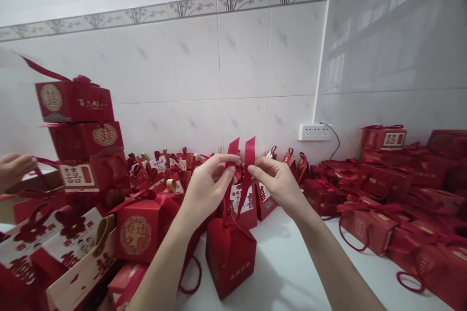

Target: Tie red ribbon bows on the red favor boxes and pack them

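Note:
A small red gift box with folded-in top flaps stands on the white table in front of me. From its top rises a red ribbon in two ends, held up above the box. My left hand pinches the left end between thumb and fingers. The right end is pinched by my right hand, a short way across from the left. The two ends stand apart at the top and run down toward the middle of the box lid. Behind the hands are white-and-red boxes with printed characters.
Stacked red boxes rise at the left, and another person's hand holds a ribbon at the far left edge. Many red boxes with cord handles cover the right side. A socket strip is on the tiled wall.

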Motion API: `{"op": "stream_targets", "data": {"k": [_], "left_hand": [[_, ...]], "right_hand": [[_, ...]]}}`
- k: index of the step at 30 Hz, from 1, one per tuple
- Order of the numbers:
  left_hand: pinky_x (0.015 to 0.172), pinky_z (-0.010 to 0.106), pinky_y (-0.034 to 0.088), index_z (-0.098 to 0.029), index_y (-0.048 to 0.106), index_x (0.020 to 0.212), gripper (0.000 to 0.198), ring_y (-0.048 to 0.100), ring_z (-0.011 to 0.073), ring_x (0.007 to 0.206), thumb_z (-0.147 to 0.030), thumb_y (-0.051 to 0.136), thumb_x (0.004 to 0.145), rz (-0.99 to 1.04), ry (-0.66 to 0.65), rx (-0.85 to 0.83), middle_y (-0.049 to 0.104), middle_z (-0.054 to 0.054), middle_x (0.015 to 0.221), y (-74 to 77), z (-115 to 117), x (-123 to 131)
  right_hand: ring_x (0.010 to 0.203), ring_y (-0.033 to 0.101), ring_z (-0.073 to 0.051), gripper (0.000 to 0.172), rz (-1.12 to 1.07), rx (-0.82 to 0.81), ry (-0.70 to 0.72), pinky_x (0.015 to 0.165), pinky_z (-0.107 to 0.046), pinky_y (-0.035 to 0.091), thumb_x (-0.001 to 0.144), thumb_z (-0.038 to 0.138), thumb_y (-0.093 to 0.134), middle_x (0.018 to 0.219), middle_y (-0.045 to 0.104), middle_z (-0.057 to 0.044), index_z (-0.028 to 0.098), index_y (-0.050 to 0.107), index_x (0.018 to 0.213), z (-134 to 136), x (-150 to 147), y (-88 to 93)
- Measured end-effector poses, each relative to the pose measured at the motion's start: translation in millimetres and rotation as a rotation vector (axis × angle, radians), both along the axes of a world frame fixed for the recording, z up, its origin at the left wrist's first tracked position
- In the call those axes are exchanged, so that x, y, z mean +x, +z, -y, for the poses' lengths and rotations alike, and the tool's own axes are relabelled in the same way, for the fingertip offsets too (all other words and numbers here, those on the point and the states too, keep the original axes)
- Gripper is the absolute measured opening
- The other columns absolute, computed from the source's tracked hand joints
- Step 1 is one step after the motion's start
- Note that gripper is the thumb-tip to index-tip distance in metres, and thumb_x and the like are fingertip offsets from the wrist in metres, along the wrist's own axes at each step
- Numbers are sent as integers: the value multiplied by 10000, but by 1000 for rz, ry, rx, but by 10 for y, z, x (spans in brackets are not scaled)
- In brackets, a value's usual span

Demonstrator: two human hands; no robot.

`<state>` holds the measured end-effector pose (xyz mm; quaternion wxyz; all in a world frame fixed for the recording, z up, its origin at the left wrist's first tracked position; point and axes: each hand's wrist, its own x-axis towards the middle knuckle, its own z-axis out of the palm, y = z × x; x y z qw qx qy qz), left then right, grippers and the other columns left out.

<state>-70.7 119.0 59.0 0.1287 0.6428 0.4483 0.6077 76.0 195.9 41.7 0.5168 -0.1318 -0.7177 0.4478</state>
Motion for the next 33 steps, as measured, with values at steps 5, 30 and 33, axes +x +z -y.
{"op": "stream_targets", "data": {"k": [5, 30, 33], "left_hand": [[706, 276, 540, -178, 658, 1012, 247, 637, 142, 701, -301, 584, 812, 238, -107, 24, 679, 26, 770, 55, 95, 97], [460, 171, 501, -206, 694, 1018, 238, 598, 90, 490, -304, 546, 860, 166, -265, -129, 624, -22, 580, -40, 86, 232], [446, 158, 487, -192, 693, 1030, 245, 584, 79, 456, -294, 538, 870, 144, -251, -165, 611, -31, 518, -15, 107, 206]], "right_hand": [[735, 576, -163, 189, 46, 63, 44, 684, -296, 480, 821, 398, 618, 777, 631, -20, 219, 677, 809, 131, 146, 87], [693, 623, -167, 250, 164, 133, -268, 626, -280, 489, 734, 365, 717, 699, 644, 0, 224, 521, 672, 327, 205, 104], [734, 625, -174, 260, 86, 85, -222, 668, -299, 491, 742, 423, 701, 774, 658, -25, 216, 548, 776, 305, 221, 110]]}}
